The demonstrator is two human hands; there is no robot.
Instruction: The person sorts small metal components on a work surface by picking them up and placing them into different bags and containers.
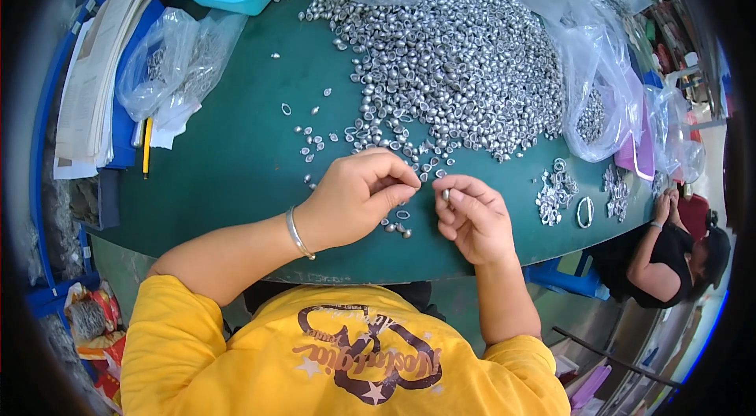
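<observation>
My right hand (477, 219) pinches a small silver teardrop-shaped metal piece (446, 195) between thumb and index finger, the other fingers curled in. Facing it, a short gap away, my left hand (358, 194) has its thumb and index finger pressed together. Whatever may be between those fingertips is too small to make out. Just beyond both hands spreads a big heap of similar silver pieces (465, 61), some showing hollow backs. A few strays (398, 228) lie on the green table (228, 180) between my wrists.
Far left stands a turquoise basket (213, 0) of metal parts. Clear plastic bags (587, 101) flank the heap. Papers (102, 77) and a yellow pencil (147, 148) sit at left. Linked silver pieces (555, 194) and a bracelet-like ring (584, 212) lie right. Another person (661, 258) sits beyond.
</observation>
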